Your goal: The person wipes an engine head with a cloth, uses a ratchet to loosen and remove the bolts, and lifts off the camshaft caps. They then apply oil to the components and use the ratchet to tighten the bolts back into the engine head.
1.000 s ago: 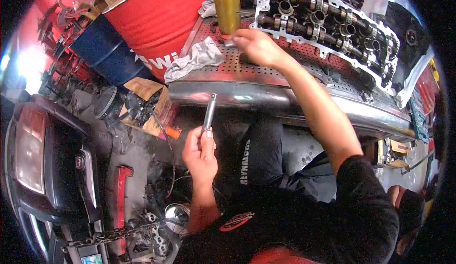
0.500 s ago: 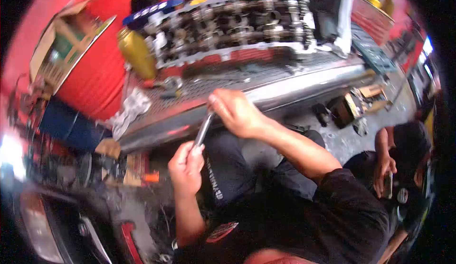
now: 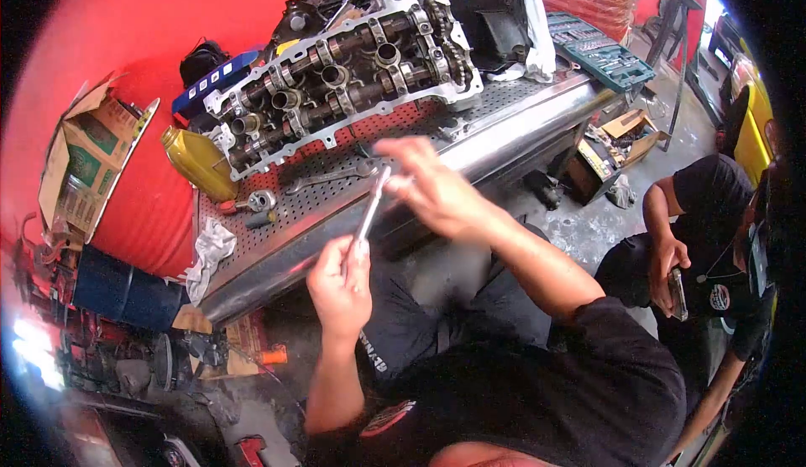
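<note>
My left hand (image 3: 340,286) is closed round the lower end of a slim chrome bar-shaped tool (image 3: 372,208), which points up and to the right. My right hand (image 3: 432,190) is beside the upper tip with its fingers apart, slightly blurred by motion. Beyond both hands, an engine cylinder head (image 3: 340,81) with exposed camshafts lies on the perforated metal workbench (image 3: 290,230). A combination wrench (image 3: 332,178) and a ratchet (image 3: 261,200) rest on the bench between the cylinder head and me.
An olive-gold bottle (image 3: 197,163) leans near the cylinder head's left end. A white rag (image 3: 210,253) hangs at the bench's left corner. At the right lies an open green socket set case (image 3: 600,51). A person (image 3: 701,240) holding a phone (image 3: 677,293) sits close on my right.
My right hand has opened away from the tool's upper end, which its fingers gripped before. The left hand keeps its hold. The view has shifted, bringing the bench lower and leftward.
</note>
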A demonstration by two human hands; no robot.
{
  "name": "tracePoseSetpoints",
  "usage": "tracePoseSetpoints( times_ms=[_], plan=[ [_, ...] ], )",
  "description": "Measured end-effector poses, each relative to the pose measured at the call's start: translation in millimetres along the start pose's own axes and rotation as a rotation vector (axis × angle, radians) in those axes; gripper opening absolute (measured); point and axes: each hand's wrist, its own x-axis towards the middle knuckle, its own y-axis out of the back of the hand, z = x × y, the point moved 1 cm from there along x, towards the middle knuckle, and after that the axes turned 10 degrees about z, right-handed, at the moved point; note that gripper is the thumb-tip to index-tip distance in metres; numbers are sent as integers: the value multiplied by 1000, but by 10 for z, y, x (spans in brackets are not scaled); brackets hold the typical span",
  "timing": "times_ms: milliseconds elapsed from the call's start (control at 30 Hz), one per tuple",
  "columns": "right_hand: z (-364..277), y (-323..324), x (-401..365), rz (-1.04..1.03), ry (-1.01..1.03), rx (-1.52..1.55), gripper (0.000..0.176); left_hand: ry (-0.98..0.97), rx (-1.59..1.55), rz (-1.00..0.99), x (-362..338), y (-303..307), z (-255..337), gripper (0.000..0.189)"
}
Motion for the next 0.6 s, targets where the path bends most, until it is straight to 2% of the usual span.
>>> tracePoseSetpoints(
  times_ms=[67, 133, 200, 267, 367, 533, 600],
  plan=[
    [198, 150, -17, 196, -47, -72, 45, -323, 260, 27, 324, -85, 346, 10],
    [294, 279, -4, 391, 29, -226, 48, -497, 390, -16, 685, -224, 708, 14],
    [279, 407, 139, 529, 198, -343, 48, -671, 523, -76, 1089, -450, 930, 18],
    [322, 605, 349, 594, 309, -400, 47, -704, 749, -124, 1434, -747, 1202, 25],
    [557, 853, 576, 672, 246, -448, 47, -811, 845, -176, 1838, -1082, 1381, 31],
    [729, 1000, 893, 554, 259, -466, 42, -737, 1028, -302, 2162, -1414, 1582, 33],
    [768, 966, 1048, 540, 291, -422, 42, -741, 1005, -306, 2157, -1489, 1628, 33]
  ],
)
